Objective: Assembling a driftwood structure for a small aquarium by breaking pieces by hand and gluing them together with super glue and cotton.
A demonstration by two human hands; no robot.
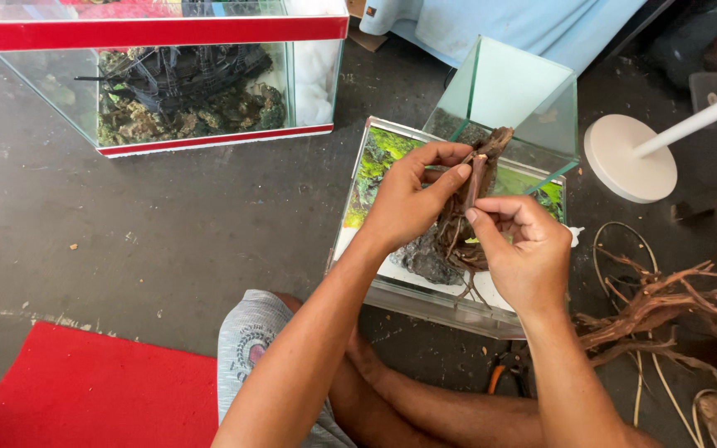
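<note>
My left hand (412, 195) and my right hand (523, 249) both hold a small brown driftwood root piece (468, 211) above a low glass tank (358, 195). The left fingers pinch its upper stem; the right fingers pinch the stem just below. Thin roots hang down from the piece over a grey rock (425, 261) inside the tank. The tank has a green plant picture on its back and a pale floor.
A small empty glass cube tank (512, 91) stands behind. A red-trimmed aquarium (168, 83) with a dark ship ornament sits far left. Loose branching driftwood (665, 307) lies right, near a white round stand base (628, 158). Pliers (504, 373) and a red mat (93, 390) lie near my legs.
</note>
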